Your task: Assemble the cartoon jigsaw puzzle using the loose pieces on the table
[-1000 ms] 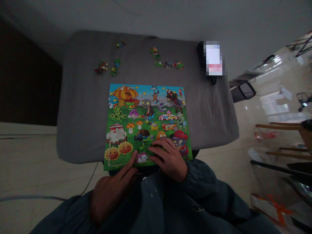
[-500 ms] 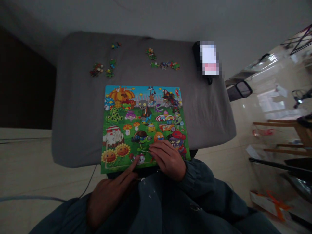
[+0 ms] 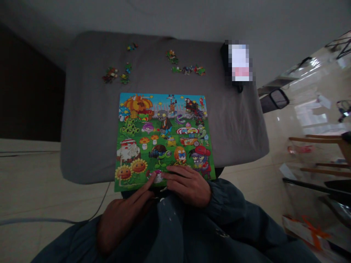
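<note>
A colourful cartoon jigsaw puzzle (image 3: 177,137) lies flat at the near edge of the cloth-covered table, its picture of plants and zombies largely filled in. My left hand (image 3: 124,215) reaches in from below, its index finger stretched out with the tip on the puzzle near a small pink-and-white figure (image 3: 158,177). On the other side of that figure, my right hand (image 3: 189,184) lies over the puzzle's lower edge with fingers extended. I see nothing gripped in either hand; the undersides of the fingers are hidden.
Loose puzzle pieces (image 3: 111,74) sit at the table's back left, with more pieces (image 3: 188,70) at back centre. A phone (image 3: 240,62) with a lit, blurred screen stands at the back right. Beyond the grey tablecloth (image 3: 87,117), wooden chair parts (image 3: 320,139) show at right.
My right hand has slid down and slightly left over the puzzle, uncovering the orange figure. The left fingertip stays by the pink-and-white figure. The whole view has shifted slightly.
</note>
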